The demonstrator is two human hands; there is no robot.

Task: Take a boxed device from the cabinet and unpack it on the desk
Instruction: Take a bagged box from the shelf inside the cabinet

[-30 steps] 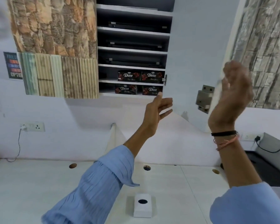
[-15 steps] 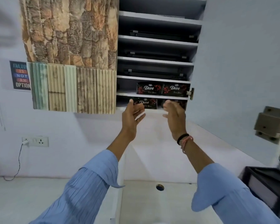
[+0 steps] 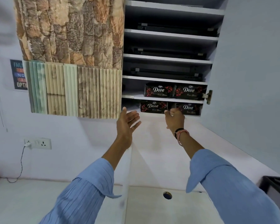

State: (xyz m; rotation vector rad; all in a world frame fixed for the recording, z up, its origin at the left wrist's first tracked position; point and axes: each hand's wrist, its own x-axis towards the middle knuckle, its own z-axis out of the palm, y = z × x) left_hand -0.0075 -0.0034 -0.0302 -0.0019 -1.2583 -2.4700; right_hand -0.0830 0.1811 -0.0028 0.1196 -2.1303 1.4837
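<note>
The wall cabinet [image 3: 171, 79] stands open above the desk, its white shelves showing. Black "Dove" boxes sit on the two lowest shelves: two on the upper one [image 3: 158, 89], two on the bottom one [image 3: 153, 106]. My right hand [image 3: 174, 118] reaches up to the bottom shelf, its fingertips at the front edge of the bottom right box [image 3: 190, 108]; whether it grips the box is unclear. My left hand [image 3: 127, 122] is raised just below the shelf's left end, palm up, fingers spread, holding nothing.
Flat black devices [image 3: 176, 29] lie on the upper shelves. The open cabinet door [image 3: 252, 78] hangs to the right, the closed stone-patterned door [image 3: 71, 46] to the left. The white desk [image 3: 168, 207] with a cable hole lies below. A wall socket [image 3: 38, 143] is at left.
Both hands rose toward the bottom shelf. My right hand swung in from the open door to the bottom right box. The camera moved closer to the cabinet.
</note>
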